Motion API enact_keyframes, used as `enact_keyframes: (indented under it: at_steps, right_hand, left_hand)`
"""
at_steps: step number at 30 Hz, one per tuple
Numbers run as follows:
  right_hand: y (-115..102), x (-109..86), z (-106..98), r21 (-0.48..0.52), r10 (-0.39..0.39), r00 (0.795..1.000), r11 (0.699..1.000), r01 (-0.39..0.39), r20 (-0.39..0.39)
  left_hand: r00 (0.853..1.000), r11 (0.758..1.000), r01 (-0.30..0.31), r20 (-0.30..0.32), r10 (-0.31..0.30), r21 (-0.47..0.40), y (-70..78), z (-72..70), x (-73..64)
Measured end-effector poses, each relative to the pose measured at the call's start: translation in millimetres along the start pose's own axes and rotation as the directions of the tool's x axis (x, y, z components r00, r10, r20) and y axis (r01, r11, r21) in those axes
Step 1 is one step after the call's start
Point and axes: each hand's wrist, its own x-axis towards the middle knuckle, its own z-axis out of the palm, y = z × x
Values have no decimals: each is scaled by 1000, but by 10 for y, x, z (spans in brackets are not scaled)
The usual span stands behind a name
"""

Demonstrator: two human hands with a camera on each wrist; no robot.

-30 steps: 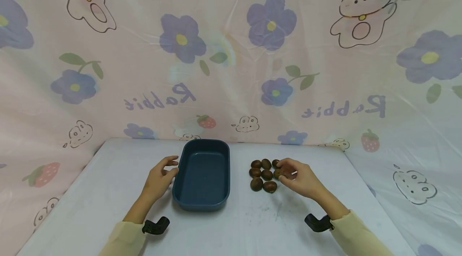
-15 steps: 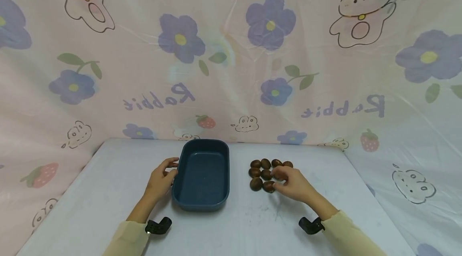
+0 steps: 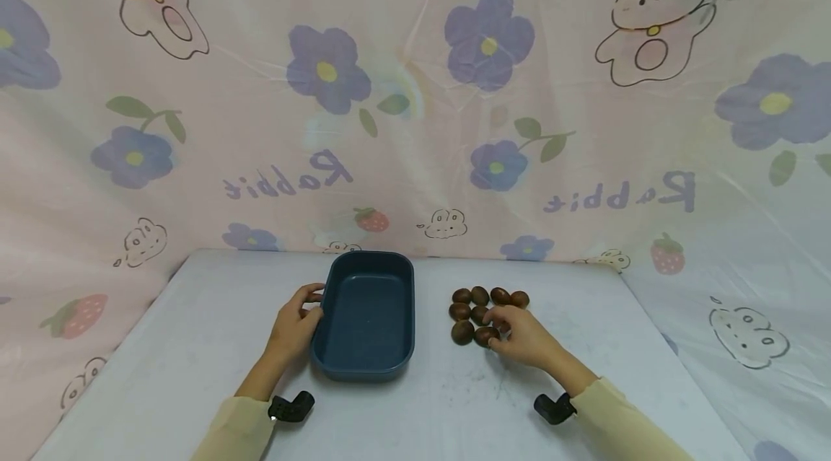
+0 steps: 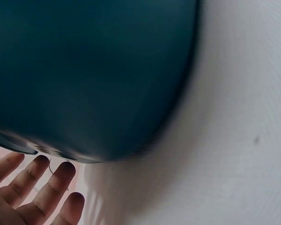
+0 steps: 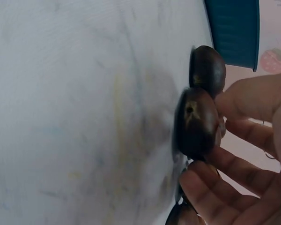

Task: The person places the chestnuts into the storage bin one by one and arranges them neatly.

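A deep blue rectangular bin [image 3: 368, 317] stands upright on the white table. My left hand [image 3: 295, 324] is at its left wall, fingertips right at the rim; the left wrist view shows those fingers [image 4: 46, 187] extended beside the bin. Several brown chestnuts [image 3: 461, 311] lie in loose rows to the right of the bin. Over the right side of these rows, my right hand [image 3: 524, 335] has its thumb and fingers curled about the front-right chestnut [image 5: 196, 122]. Close beside that one sits another chestnut [image 5: 208, 68]. The hand hides part of the rows.
The white table [image 3: 441, 410] shows faint smudges in front of the chestnuts. A patterned curtain [image 3: 415, 122] with flowers and rabbits hangs behind its back edge. Each wrist carries a black camera mount [image 3: 292, 407].
My right hand has moved left and toward me, uncovering chestnuts in the back row, and now reaches the front-right one. My left hand stays beside the bin, shifting slightly.
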Motion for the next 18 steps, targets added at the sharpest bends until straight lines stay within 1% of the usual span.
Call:
enact_keyframes:
  at_steps: [5, 14, 18]
  right_hand:
    - [28, 23, 17, -28, -16, 1000, 999, 16, -2]
    - [48, 35, 58, -77, 29, 999, 997, -28, 16]
    - [53, 28, 78, -95, 34, 999, 995, -32, 12]
  left_hand:
    - [1000, 1000, 1, 0, -1, 10, -10, 16, 20]
    - [1000, 1000, -3, 4, 3, 2, -15, 23, 50]
    - [1000, 1000, 0, -5, 0, -3, -27, 39, 65]
